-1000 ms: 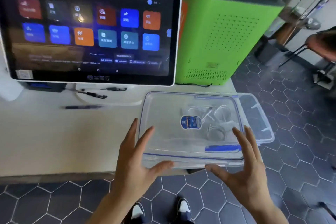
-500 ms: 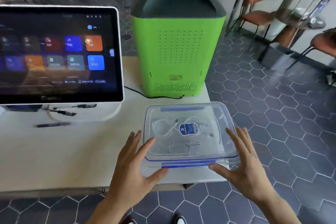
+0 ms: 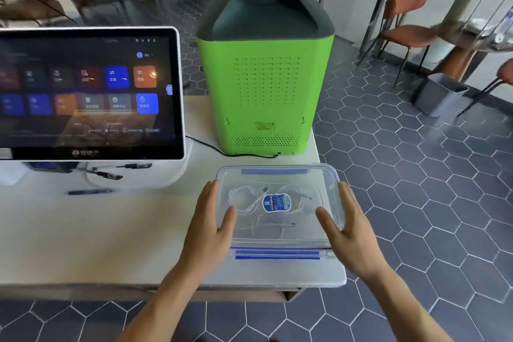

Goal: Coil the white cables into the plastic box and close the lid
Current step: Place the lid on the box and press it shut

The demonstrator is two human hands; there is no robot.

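While the lid (image 3: pixel 277 219) lies across the plastic box (image 3: pixel 331 183) with its latches apparently not yet snapped, your main risk is pressing unevenly: push harder with one side and the lid may seat crooked, leaving a corner lifted. The white cables (image 3: pixel 247 200) lie in loose loops inside, visible through the clear lid around the blue label (image 3: pixel 276 202); if a loop rides up onto the rim, it could get pinched and keep the seal from closing. The box sits near the front right corner of the surface (image 3: pixel 111 230), close to the edge, so a forward shove could slide it towards the drop. Whether the blue front latch (image 3: pixel 277 254) is already engaged is not clear from here.

Your left hand (image 3: pixel 211 225) is flat and spread along the box's left side, fingers pointing away from you, thumb resting on the lid. Your right hand (image 3: pixel 347 228) mirrors it on the right side, open and spread, thumb angled inward over the lid. Neither grips anything; both bracket the box with palms facing in.
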